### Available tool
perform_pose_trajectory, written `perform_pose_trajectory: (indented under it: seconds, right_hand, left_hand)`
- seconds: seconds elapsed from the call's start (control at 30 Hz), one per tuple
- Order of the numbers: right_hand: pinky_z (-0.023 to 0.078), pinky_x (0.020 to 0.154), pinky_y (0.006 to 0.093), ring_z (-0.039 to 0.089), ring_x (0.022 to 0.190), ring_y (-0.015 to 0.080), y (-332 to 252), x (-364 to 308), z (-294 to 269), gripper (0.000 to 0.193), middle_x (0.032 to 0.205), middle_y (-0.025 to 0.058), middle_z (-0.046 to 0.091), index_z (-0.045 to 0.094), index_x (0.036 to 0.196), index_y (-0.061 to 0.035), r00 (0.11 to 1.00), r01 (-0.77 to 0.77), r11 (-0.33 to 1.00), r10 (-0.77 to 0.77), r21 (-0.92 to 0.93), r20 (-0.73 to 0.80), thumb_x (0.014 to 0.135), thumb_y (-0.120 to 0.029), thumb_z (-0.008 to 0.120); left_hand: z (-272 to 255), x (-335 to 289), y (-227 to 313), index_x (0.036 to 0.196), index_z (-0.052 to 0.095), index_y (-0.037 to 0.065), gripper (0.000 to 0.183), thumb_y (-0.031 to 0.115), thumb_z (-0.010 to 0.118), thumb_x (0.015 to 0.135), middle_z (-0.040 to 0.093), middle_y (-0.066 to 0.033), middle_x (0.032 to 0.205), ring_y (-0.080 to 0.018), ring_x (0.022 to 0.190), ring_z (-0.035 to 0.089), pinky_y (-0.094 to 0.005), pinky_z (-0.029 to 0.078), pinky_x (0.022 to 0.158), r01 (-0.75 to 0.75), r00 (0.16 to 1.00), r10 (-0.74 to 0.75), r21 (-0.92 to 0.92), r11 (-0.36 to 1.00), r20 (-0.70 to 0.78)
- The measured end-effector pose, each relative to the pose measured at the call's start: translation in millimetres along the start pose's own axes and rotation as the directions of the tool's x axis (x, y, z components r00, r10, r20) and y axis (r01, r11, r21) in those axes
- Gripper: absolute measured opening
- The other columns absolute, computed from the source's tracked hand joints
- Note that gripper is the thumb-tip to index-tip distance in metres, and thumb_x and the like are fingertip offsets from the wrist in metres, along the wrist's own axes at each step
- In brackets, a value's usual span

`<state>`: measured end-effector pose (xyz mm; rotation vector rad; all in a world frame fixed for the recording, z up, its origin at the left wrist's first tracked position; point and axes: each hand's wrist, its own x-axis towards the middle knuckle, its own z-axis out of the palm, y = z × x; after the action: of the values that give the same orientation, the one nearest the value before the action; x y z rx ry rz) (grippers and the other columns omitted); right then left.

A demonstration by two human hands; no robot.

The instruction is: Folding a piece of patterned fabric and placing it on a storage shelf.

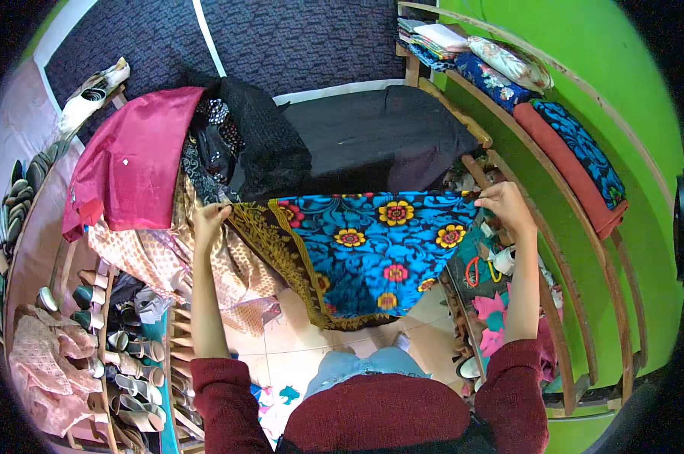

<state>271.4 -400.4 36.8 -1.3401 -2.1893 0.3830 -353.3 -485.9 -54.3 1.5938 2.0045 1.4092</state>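
Blue floral cloth [383,253]: in the head view, hanging in mid-air between the two hands, in front of the body and above the tiled floor, its upper edge drawn nearly straight and its lower part hanging loose.
Brown-and-gold border [281,238]: runs down the cloth's left side and along its bottom.
Left hand [211,219]: fingers pinched together on the upper left corner.
Right hand [506,206]: thumb and fingertips pinched on the upper right corner.
Cloth work done: by my judgement, lifted and stretched out along its top edge.
Cloth work left: it is not yet laid down or gathered into a bundle; whether it hangs in one layer or more, I cannot tell.
Cloth count: one in the hands, held at two corners.
Left side: one magenta cloth [149,163], one tan patterned cloth [141,257] below it, and one black lacy cloth [272,144].
Right shelf: one white floral roll [508,62], one dark blue floral bundle [484,78], one rust-coloured folded cloth [557,159] and one blue patterned cloth [580,147] upon it.
Shoes [139,387]: many at lower left, too crowded to count.
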Motion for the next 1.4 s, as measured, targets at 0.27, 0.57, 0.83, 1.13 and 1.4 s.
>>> perform_pose_trajectory:
  seconds: [0.27,0.57,0.83,1.13,1.4]
  right_hand:
    - [0.040,0.056,0.0241,0.052,0.062,0.0095,0.8,-6.2,-18.0,0.013,0.069,0.0045,0.058,0.060,0.074,0.0026,0.957,0.042,0.955,0.045,0.294,-0.285,0.070,-0.007,0.068]
    - [0.040,0.060,0.0222,0.051,0.068,0.0076,13.7,-1.2,3.9,0.029,0.074,0.0000,0.058,0.062,0.089,-0.0003,0.987,0.027,0.817,0.069,0.576,-0.144,0.070,-0.020,0.071]
    - [0.031,0.048,0.0187,0.041,0.054,0.0014,-3.9,2.1,1.2,0.008,0.063,-0.0061,0.051,0.062,0.077,-0.0024,0.839,0.181,0.811,0.168,0.556,-0.518,0.074,-0.007,0.067]
    - [0.033,0.049,0.0249,0.042,0.058,0.0061,8.3,25.0,57.1,0.017,0.069,-0.0013,0.054,0.060,0.089,0.0022,0.943,0.057,0.950,0.050,0.308,-0.330,0.079,-0.011,0.061]
    - [0.029,0.045,0.0211,0.038,0.051,0.0023,9.7,23.2,53.0,0.018,0.060,-0.0065,0.047,0.062,0.093,-0.0022,0.895,-0.011,0.917,0.188,0.399,-0.406,0.086,-0.017,0.055]
  left_hand:
    - [-9.2,10.6,74.6,0.087,0.059,0.002,0.017,0.019,0.059,0.083,0.059,-0.0024,0.070,-0.0084,0.047,0.055,-0.0187,0.038,0.039,0.002,0.999,-0.014,-0.329,0.944,-0.034]
    - [-0.5,1.2,89.5,0.101,0.049,0.001,0.031,0.030,0.051,0.088,0.054,-0.0026,0.076,-0.0150,0.056,0.063,-0.0196,0.048,0.044,0.211,0.975,-0.145,-0.491,0.846,0.168]
    - [-8.3,2.9,113.7,0.095,0.050,0.007,0.020,0.024,0.053,0.087,0.056,-0.0035,0.083,-0.0172,0.067,0.063,-0.0226,0.052,0.055,-0.009,0.996,-0.048,-0.599,0.800,-0.079]
    - [-10.8,-8.6,18.4,0.095,0.056,0.002,0.025,0.023,0.061,0.082,0.058,-0.0045,0.078,-0.0155,0.056,0.062,-0.0205,0.048,0.042,0.271,0.961,-0.271,-0.435,0.859,0.063]
    - [8.7,-1.5,42.2,0.102,0.049,0.004,0.028,0.028,0.053,0.087,0.060,-0.0087,0.089,-0.0196,0.065,0.064,-0.0229,0.051,0.052,0.173,0.974,-0.228,-0.600,0.781,-0.016]
